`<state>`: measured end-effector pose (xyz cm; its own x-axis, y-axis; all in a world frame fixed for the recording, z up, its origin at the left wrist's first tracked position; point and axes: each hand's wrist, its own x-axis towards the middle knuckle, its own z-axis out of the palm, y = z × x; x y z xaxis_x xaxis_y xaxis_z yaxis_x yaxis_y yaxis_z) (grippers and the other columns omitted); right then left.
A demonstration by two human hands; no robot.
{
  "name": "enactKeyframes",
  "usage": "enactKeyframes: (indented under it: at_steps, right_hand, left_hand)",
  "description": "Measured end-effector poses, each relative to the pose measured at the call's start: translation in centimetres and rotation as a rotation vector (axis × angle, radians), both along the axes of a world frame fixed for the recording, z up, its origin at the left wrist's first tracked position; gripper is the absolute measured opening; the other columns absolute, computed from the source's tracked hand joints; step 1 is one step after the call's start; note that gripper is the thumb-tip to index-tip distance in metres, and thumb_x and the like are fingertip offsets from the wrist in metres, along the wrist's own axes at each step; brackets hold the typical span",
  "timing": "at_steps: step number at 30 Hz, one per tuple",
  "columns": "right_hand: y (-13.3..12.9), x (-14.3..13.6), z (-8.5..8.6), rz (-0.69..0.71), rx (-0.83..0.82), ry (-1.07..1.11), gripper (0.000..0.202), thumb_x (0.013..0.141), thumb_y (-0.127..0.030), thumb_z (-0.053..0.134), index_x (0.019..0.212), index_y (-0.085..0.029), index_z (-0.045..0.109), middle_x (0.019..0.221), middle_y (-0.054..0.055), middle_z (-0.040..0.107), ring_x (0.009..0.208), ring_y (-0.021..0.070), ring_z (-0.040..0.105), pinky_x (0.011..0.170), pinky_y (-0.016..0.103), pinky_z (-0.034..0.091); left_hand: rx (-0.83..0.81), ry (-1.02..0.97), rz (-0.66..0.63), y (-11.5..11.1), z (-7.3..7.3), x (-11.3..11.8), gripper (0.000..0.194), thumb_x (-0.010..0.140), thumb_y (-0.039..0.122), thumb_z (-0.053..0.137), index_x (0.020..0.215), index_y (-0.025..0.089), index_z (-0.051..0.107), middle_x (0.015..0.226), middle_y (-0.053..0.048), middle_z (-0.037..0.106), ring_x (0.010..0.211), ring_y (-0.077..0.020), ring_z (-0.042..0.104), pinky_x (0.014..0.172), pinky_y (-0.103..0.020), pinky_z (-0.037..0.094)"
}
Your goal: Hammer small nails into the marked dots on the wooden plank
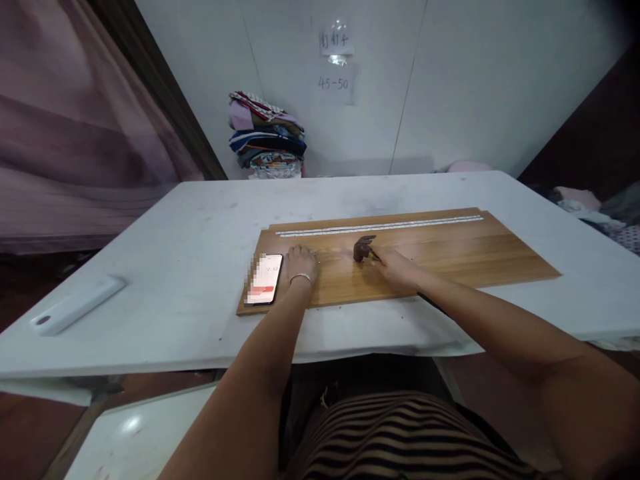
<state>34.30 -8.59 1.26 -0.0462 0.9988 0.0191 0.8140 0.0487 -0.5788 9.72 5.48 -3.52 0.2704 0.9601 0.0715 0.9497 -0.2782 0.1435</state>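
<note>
Found phone [263,280] at left on wood-toned board [450,253], atop white table [175,267]. Noted left hand [301,262] just right, resting on board; cannot tell whether pinching anything. Farther right, found right hand [395,267] wrapped round hammer [360,250]. Judged as hammering, calling next for left hand kept clear.

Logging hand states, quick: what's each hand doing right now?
Left hand: on the wooden board; whether it holds anything cannot be told.
Right hand: closed, holding the hammer.
</note>
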Motion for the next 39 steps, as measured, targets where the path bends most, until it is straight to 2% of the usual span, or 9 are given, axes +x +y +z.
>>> enactKeyframes:
  at_steps: [6, 12, 16, 22, 30, 39]
  right_hand:
    - [-0.2, -0.4, 0.8, -0.063, -0.071, 0.005, 0.042, 0.102, -0.025, 0.059, 0.14, -0.017, 0.073, 0.13, 0.018, 0.083, 0.11, 0.0331, 0.077, 0.093, 0.04, 0.059]
    - [-0.4, -1.0, 1.2, -0.028, -0.065, 0.017, 0.035, 0.102, -0.026, 0.059, 0.132, -0.017, 0.075, 0.124, 0.015, 0.084, 0.107, 0.0307, 0.078, 0.091, 0.037, 0.059]
    - [-0.3, -1.0, 1.1, -0.052, -0.092, 0.007, 0.034, 0.102, -0.026, 0.061, 0.132, -0.018, 0.075, 0.122, 0.015, 0.085, 0.106, 0.0306, 0.078, 0.092, 0.036, 0.058]
    - [-0.3, -0.7, 1.0, -0.051, -0.053, 0.004, 0.037, 0.104, -0.03, 0.062, 0.137, -0.018, 0.074, 0.126, 0.016, 0.084, 0.108, 0.0321, 0.078, 0.093, 0.037, 0.058]
    - [-0.5, -0.7, 0.3, -0.035, -0.036, 0.025, 0.036, 0.102, -0.028, 0.06, 0.134, -0.021, 0.074, 0.124, 0.013, 0.084, 0.112, 0.0315, 0.077, 0.105, 0.041, 0.056]
    - [-0.4, 0.0, 0.2, -0.019, 0.013, 0.04, 0.036, 0.103, -0.029, 0.059, 0.135, -0.022, 0.074, 0.123, 0.011, 0.085, 0.109, 0.0295, 0.078, 0.098, 0.037, 0.058]
  left_hand:
    - [-0.004, -0.001, -0.001, -0.2, 0.2, 0.0, 0.046, 0.114, 0.021, 0.036, 0.132, 0.011, 0.077, 0.14, -0.024, 0.073, 0.138, -0.0343, 0.062, 0.116, -0.046, 0.046]
    - [0.007, 0.008, 0.002, -0.3, 0.3, 0.0, 0.047, 0.114, 0.021, 0.035, 0.134, 0.008, 0.076, 0.14, -0.025, 0.074, 0.14, -0.0349, 0.061, 0.117, -0.046, 0.046]
    - [0.001, 0.014, -0.008, -0.2, 0.3, 0.0, 0.049, 0.114, 0.02, 0.033, 0.134, 0.006, 0.075, 0.139, -0.026, 0.073, 0.138, -0.035, 0.061, 0.116, -0.046, 0.046]
    - [-0.012, -0.007, -0.016, 0.1, -0.1, -0.1, 0.048, 0.113, 0.021, 0.035, 0.133, 0.01, 0.076, 0.139, -0.025, 0.072, 0.137, -0.0347, 0.06, 0.116, -0.047, 0.044]
    - [-0.015, -0.004, 0.002, -0.2, 0.1, 0.1, 0.049, 0.113, 0.02, 0.033, 0.136, 0.009, 0.075, 0.144, -0.025, 0.071, 0.139, -0.0343, 0.059, 0.118, -0.046, 0.044]
    - [-0.015, -0.056, -0.007, -0.1, -0.2, 0.1, 0.048, 0.113, 0.021, 0.034, 0.134, 0.013, 0.076, 0.142, -0.024, 0.071, 0.137, -0.0363, 0.058, 0.116, -0.05, 0.044]
